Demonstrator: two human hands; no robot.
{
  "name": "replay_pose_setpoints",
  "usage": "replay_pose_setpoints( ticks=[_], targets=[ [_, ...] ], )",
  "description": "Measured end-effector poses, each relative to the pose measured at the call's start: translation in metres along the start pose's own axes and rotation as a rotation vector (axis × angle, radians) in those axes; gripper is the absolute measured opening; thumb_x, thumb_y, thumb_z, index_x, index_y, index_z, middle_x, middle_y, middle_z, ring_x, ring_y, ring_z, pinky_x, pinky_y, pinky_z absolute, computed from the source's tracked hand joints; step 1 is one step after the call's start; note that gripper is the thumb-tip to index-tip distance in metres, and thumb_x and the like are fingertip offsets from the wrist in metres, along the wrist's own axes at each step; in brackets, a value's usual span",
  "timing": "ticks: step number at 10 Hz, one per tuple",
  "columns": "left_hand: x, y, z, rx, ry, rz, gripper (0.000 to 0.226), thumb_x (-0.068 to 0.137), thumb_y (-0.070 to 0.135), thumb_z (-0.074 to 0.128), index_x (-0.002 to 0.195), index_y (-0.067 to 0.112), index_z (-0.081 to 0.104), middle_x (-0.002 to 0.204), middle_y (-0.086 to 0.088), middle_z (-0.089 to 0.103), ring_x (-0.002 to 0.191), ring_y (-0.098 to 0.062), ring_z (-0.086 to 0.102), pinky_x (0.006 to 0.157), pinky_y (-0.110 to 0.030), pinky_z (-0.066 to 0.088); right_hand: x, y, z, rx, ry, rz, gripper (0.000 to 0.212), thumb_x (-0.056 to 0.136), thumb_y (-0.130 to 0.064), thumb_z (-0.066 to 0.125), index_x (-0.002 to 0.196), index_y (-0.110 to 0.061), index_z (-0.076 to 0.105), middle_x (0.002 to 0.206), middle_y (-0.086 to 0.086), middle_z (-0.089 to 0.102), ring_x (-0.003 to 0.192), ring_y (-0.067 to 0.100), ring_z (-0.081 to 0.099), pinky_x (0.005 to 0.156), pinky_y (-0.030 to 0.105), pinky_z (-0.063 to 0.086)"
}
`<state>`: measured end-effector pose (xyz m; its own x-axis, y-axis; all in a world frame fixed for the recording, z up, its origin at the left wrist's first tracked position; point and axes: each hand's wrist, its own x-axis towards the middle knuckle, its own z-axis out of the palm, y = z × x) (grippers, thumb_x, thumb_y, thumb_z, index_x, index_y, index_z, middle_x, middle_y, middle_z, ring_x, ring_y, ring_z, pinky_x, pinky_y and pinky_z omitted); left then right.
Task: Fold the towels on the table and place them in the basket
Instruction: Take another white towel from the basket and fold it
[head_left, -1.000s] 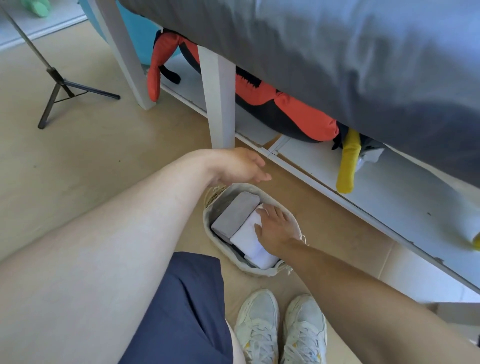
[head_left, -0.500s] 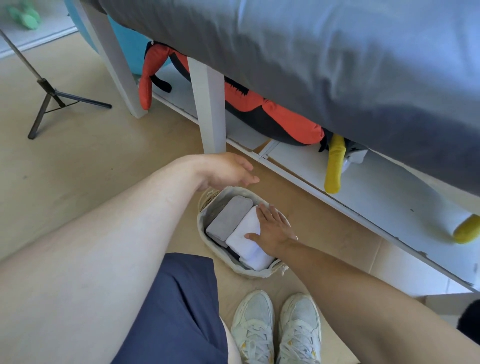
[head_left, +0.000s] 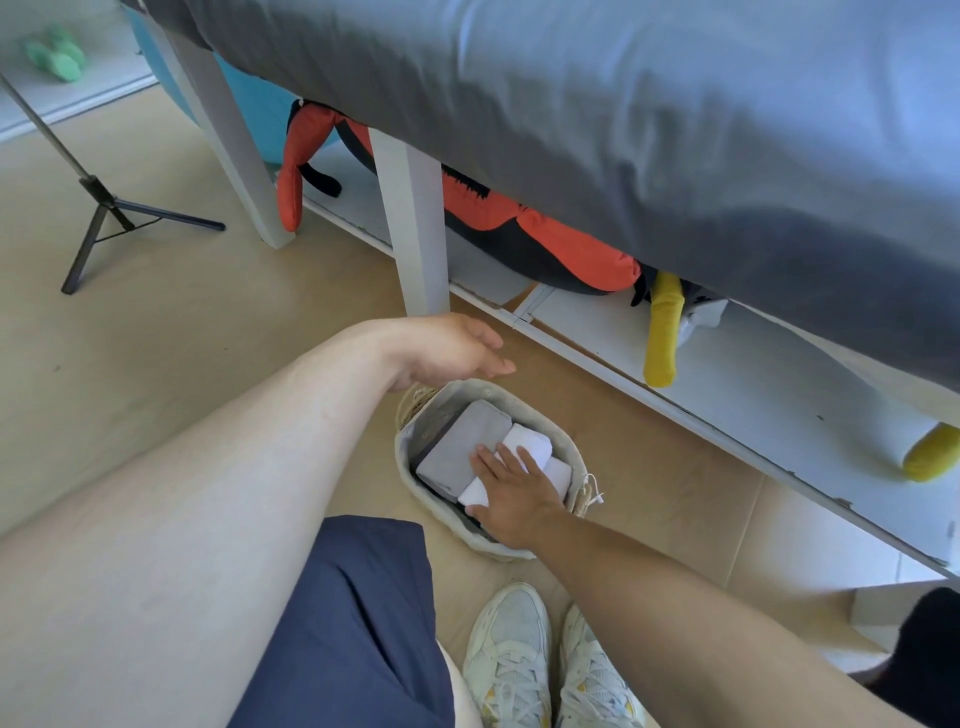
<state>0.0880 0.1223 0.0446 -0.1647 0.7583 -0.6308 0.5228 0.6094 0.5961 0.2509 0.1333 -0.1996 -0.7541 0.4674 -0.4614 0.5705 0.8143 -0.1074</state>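
A small oval woven basket (head_left: 563, 441) stands on the floor in front of my feet. Inside lie a folded grey towel (head_left: 460, 449) on the left and a folded white towel (head_left: 530, 444) on the right. My right hand (head_left: 511, 493) lies flat on the white towel, fingers straight and spread, pressing it down. My left hand (head_left: 449, 351) hovers open in the air above the basket's far left rim, holding nothing.
The table, draped in a grey cloth (head_left: 623, 130), overhangs at the top, with a white leg (head_left: 415, 234) just behind the basket. A low white shelf (head_left: 753, 395) holds red and yellow plush toys. A black tripod (head_left: 98, 218) stands far left. My shoes (head_left: 550, 670) are below.
My right hand has slid toward the near end of the white towel and flattened on it. The left hand stays hovering; the view has shifted slightly.
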Motion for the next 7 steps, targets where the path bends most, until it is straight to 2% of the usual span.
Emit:
replay_pose_setpoints(
  ticks=[2,4,5,6,7],
  targets=[
    [0.003,0.005,0.001,0.000,0.004,0.022,0.054,0.094,0.039,0.068,0.144,0.027,0.051,0.119,0.006,0.063,0.121,-0.019,0.058,0.113,-0.040,0.041,0.007,-0.003,-0.014,0.014,-0.009,-0.010,0.079,0.101,-0.060,0.031,0.162,-0.020,-0.002,0.169,-0.002,-0.010,0.155,0.024,-0.001,0.125,0.044,-0.004],
    [0.000,0.011,0.003,-0.007,0.025,0.060,0.053,0.095,0.039,0.067,0.144,0.026,0.051,0.112,0.008,0.063,0.121,-0.020,0.057,0.113,-0.042,0.042,-0.007,0.005,-0.033,0.008,0.042,0.001,0.076,0.102,-0.059,0.030,0.162,-0.017,0.008,0.170,-0.002,-0.006,0.155,0.025,0.005,0.125,0.045,-0.003],
    [-0.006,0.015,0.005,-0.019,0.024,0.076,0.052,0.096,0.037,0.067,0.144,0.026,0.051,0.116,0.006,0.065,0.121,-0.020,0.058,0.111,-0.040,0.043,-0.019,0.014,-0.056,-0.039,0.068,0.021,0.071,0.103,-0.055,0.031,0.161,-0.017,0.014,0.169,-0.002,-0.002,0.155,0.023,0.007,0.125,0.044,0.005],
    [-0.013,0.019,0.006,-0.039,0.019,0.093,0.050,0.095,0.037,0.068,0.142,0.027,0.053,0.124,0.005,0.068,0.123,-0.019,0.058,0.111,-0.041,0.043,-0.038,0.025,-0.088,0.005,0.104,0.043,0.062,0.105,-0.048,0.036,0.157,-0.017,0.024,0.167,-0.004,0.014,0.151,0.023,0.021,0.122,0.042,0.021],
    [-0.017,0.019,0.008,-0.051,0.043,0.138,0.049,0.091,0.042,0.070,0.137,0.034,0.057,0.128,0.005,0.067,0.123,-0.017,0.059,0.111,-0.038,0.042,-0.068,0.035,-0.132,0.131,0.198,0.062,0.052,0.105,-0.039,0.042,0.153,-0.020,0.033,0.162,-0.005,0.031,0.141,0.022,0.040,0.109,0.036,0.037]
  ],
)
